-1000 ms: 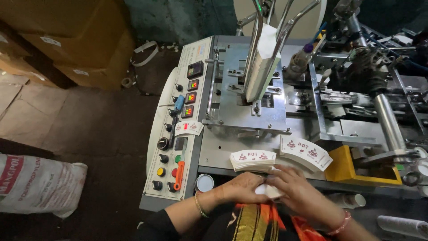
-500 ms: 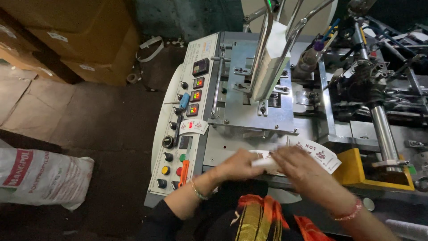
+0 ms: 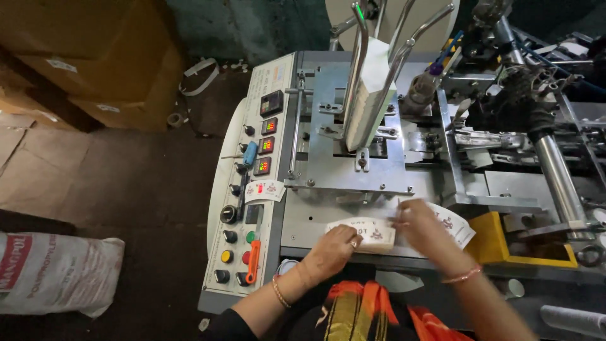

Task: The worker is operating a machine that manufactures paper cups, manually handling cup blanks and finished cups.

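Both hands' fingers pinch the fanned paper blanks (image 3: 363, 235) at 6 o'clock; the blurred right hand (image 3: 421, 228) could scatter them, I judge

I see the grey metal machine surface (image 3: 328, 218) carrying a stack of curved white paper blanks (image 3: 363, 235) at its near edge, with another fanned stack (image 3: 453, 224) just beside it to the right. A single blank (image 3: 265, 189) lies on the control panel (image 3: 243, 189) at the left. On the floor (image 3: 126, 189) rest cardboard boxes (image 3: 95, 57) and a white woven sack (image 3: 53, 273).
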